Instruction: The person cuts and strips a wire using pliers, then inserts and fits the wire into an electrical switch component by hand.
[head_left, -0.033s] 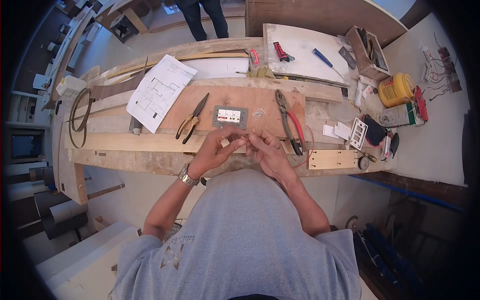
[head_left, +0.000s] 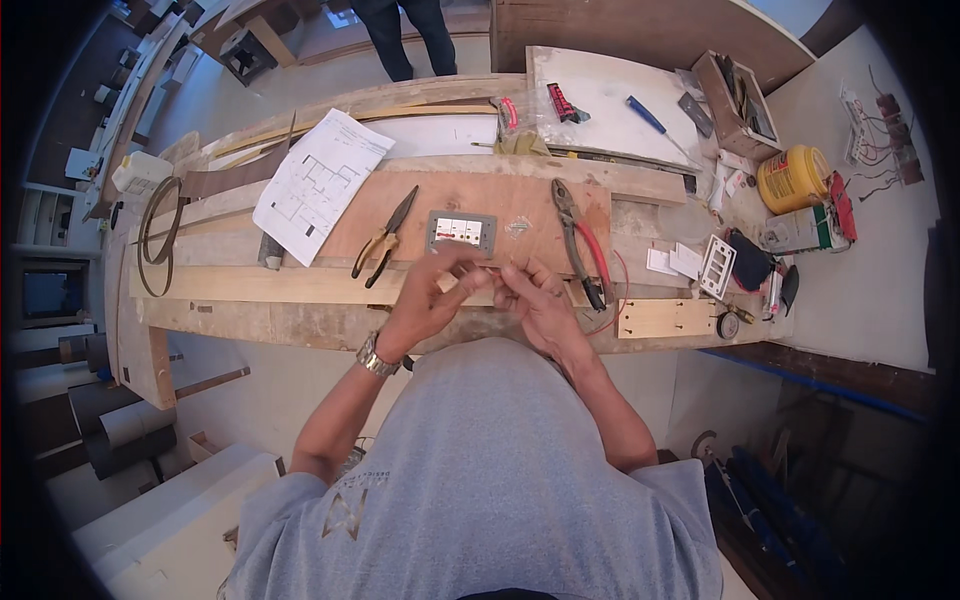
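My left hand (head_left: 430,300) and my right hand (head_left: 545,312) meet over the bench's front edge, fingertips pinched together around a thin red wire (head_left: 626,290). The wire loops out beside my right hand. Slight blur covers the left fingers. Just beyond them lies a grey-framed switch and socket module (head_left: 460,230), its lower edge partly covered by my left hand. Long-nose pliers (head_left: 383,238) with yellow and black handles rest left of it. On the right are large pliers (head_left: 572,232) with one red and one black handle.
A paper floor plan (head_left: 322,185) lies to the left. White cover plate (head_left: 716,268), yellow tub (head_left: 790,180) and wooden tool box (head_left: 735,105) stand at right. A blue screwdriver (head_left: 648,116) is farther back. Another person's legs (head_left: 405,35) show beyond the bench.
The fingers of my left hand have lifted and shifted slightly at the wire. My right hand stays nearly still, and the tools have not moved.
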